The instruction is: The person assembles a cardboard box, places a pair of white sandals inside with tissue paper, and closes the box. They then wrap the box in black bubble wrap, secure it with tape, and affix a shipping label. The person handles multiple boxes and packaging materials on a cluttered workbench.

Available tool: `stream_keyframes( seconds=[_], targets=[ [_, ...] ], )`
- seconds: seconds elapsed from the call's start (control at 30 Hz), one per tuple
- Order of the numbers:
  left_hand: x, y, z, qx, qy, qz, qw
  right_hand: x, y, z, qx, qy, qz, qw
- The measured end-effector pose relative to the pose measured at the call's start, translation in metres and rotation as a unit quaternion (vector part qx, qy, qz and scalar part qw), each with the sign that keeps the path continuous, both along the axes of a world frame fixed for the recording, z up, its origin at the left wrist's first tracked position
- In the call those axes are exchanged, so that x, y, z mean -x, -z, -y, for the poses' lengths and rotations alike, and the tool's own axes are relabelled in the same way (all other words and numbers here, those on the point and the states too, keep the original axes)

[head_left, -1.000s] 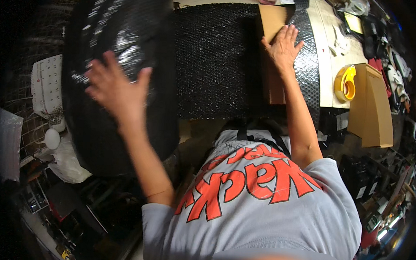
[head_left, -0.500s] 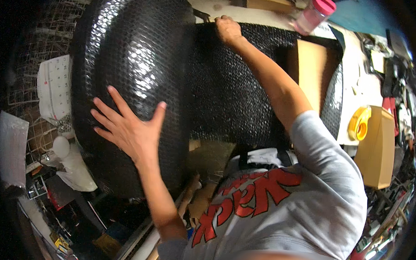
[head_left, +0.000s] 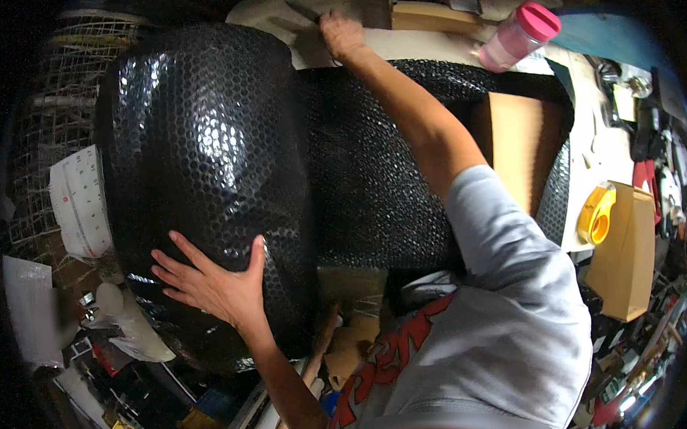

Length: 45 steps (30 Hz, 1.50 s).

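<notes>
A large roll of black bubble wrap [head_left: 209,157] fills the left half of the view. My left hand [head_left: 216,286] lies flat on its near part, fingers spread and thumb apart. From the roll a black bubble wrap sheet [head_left: 382,178] stretches right across the table, and its far right end stands up around a tan cardboard box [head_left: 516,145]. Just beyond the sheet's far edge, my right hand [head_left: 340,37] is closed on a slim dark knife-like tool [head_left: 301,10], which points left over the pale tabletop. My right forearm crosses above the sheet.
A clear jar with a pink lid [head_left: 520,35] stands at the back right. Right of the sheet are a yellow tape dispenser [head_left: 597,214] and another cardboard box [head_left: 622,254]. Wire racks [head_left: 68,91] and a calendar [head_left: 81,198] are left of the roll.
My right hand has moved left with the dark tool, away from the sheet's far edge. The left hand stays spread on the roll, now lower in view. The whole view has shifted.
</notes>
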State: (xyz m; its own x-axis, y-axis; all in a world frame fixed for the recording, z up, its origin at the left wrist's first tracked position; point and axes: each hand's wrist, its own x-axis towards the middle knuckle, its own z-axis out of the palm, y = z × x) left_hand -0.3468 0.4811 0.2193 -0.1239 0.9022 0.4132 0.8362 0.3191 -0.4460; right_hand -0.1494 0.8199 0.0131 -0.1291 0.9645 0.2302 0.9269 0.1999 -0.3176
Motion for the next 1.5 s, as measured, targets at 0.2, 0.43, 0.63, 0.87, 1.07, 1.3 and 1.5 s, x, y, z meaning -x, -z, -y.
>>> stream_keyframes(
  seconds=[0.2,0.43,0.63,0.87,1.07,1.3,1.5],
  targets=[
    [0.004,0.004,0.004,-0.037,0.042,0.02,0.998,-0.063,-0.004,0.18,-0.178,-0.002,-0.141,0.974],
    [-0.02,0.0,0.029,-0.071,0.235,0.149,0.958,-0.072,0.045,0.339,0.005,0.127,0.084,0.988],
    [-0.053,0.107,0.144,0.119,0.402,0.56,0.715,-0.056,0.042,0.4,0.018,0.142,0.13,0.981],
    [-0.041,0.293,0.168,0.124,-0.341,0.924,0.121,-0.062,0.036,0.373,0.17,0.197,0.021,0.965],
    [-0.042,0.315,0.168,0.044,-0.241,0.969,0.036,-0.076,0.01,0.384,0.358,0.178,-0.298,0.867],
    [-0.041,0.306,0.177,0.04,-0.233,0.967,0.1,-0.039,0.035,0.505,0.405,0.188,-0.713,0.541],
    [-0.036,0.306,0.181,0.01,-0.239,0.961,0.136,-0.004,-0.016,0.599,0.532,0.129,-0.595,0.588]
  ],
)
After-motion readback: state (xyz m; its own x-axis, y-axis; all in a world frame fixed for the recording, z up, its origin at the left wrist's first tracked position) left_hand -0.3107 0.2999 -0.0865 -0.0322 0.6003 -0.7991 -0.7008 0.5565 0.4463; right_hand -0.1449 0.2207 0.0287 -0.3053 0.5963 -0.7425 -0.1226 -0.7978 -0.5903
